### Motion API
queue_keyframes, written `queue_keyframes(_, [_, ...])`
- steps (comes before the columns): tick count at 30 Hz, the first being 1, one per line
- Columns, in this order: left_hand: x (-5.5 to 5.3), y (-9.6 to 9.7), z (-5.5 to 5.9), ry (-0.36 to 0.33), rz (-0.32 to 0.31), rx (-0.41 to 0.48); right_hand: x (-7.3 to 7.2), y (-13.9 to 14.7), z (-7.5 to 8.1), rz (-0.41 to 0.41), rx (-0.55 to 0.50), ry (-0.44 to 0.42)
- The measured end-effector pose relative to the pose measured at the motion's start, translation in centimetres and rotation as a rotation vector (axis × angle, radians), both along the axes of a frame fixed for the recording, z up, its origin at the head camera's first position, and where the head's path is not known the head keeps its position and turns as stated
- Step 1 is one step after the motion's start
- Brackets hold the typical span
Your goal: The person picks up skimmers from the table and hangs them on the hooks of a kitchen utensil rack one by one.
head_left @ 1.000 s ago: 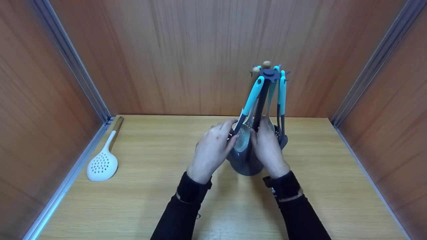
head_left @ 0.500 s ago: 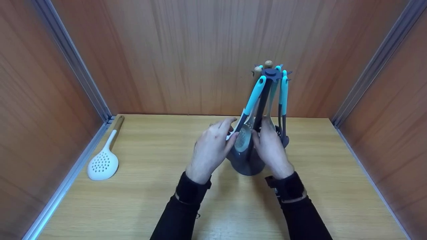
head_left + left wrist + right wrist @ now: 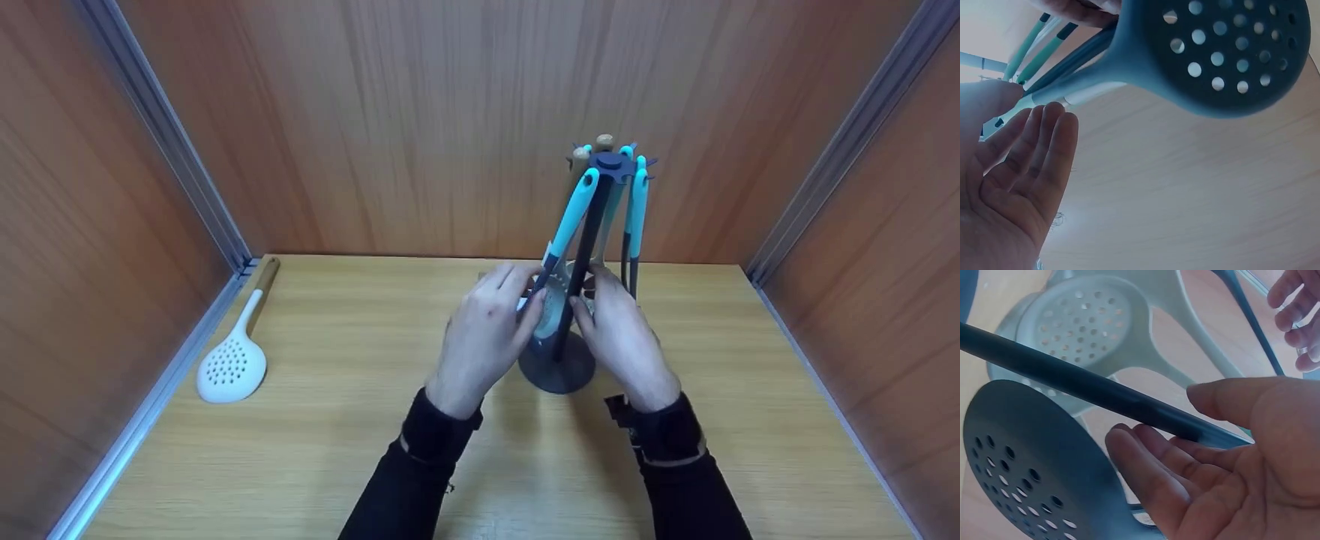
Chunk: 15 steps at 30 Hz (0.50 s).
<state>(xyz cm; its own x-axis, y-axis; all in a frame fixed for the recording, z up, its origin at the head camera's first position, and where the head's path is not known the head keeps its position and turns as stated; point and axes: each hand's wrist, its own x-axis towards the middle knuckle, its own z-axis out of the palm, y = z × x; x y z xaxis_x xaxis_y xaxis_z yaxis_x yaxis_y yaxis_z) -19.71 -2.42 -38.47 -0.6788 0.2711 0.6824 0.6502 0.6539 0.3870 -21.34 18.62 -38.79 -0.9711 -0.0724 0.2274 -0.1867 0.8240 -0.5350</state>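
A dark utensil stand (image 3: 577, 300) with a round base stands on the table, right of centre, hung with several kitchen utensils. My left hand (image 3: 484, 330) is at its left side, thumb and fingertips pinching the dark shaft of a turquoise-handled skimmer (image 3: 574, 214). The skimmer's perforated head (image 3: 1213, 84) fills the upper part of the left wrist view. My right hand (image 3: 622, 334) holds the stand's pole (image 3: 1072, 379), thumb on one side and fingers on the other. Beside it hang a second dark perforated utensil (image 3: 1039, 461) and a pale perforated one (image 3: 1084, 320).
A white skimmer (image 3: 232, 367) with a wooden handle lies on the table at the left, next to the side wall. Wood-grain panels (image 3: 420, 135) enclose the table (image 3: 360, 465) at the back and both sides. More turquoise handles (image 3: 637, 202) hang at the stand's right.
My right hand has shifted slightly right and toward me, the left slightly right. The dark head earlier seen over the base has gone from there, baring the round base. The stand has stayed put.
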Motion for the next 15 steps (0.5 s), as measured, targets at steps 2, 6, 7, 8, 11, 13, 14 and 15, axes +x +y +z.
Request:
queue_keyframes(2, [0.2, 0.5, 0.0, -0.010, -0.022, 0.003, 0.3, 0.1, 0.3, 0.004, -0.004, -0.010])
queue_keyframes(6, [0.7, 2.0, -0.5, -0.032, -0.075, 0.010, 0.9, 0.2, 0.8, 0.006, 0.011, -0.013])
queue_keyframes(7, [0.8, 2.4, -0.7, -0.037, -0.089, 0.011, 1.1, 0.3, 1.0, 0.008, 0.015, -0.017])
queue_keyframes(8, [0.9, 2.9, -0.9, -0.044, -0.103, 0.013, 1.2, 0.4, 1.2, 0.016, 0.019, -0.018])
queue_keyframes(11, [1.0, 4.1, -1.4, -0.085, -0.126, 0.012, 1.9, 0.9, 1.8, 0.036, 0.022, -0.053])
queue_keyframes(13, [0.9, 4.8, -1.5, -0.135, -0.126, 0.024, 2.5, 1.3, 2.3, 0.055, 0.028, -0.069])
queue_keyframes(14, [0.9, 5.2, -1.6, -0.164, -0.124, 0.034, 2.8, 1.5, 2.5, 0.066, 0.029, -0.070])
queue_keyframes(15, [0.9, 5.4, -1.6, -0.193, -0.119, 0.045, 3.1, 1.7, 2.7, 0.072, 0.031, -0.071])
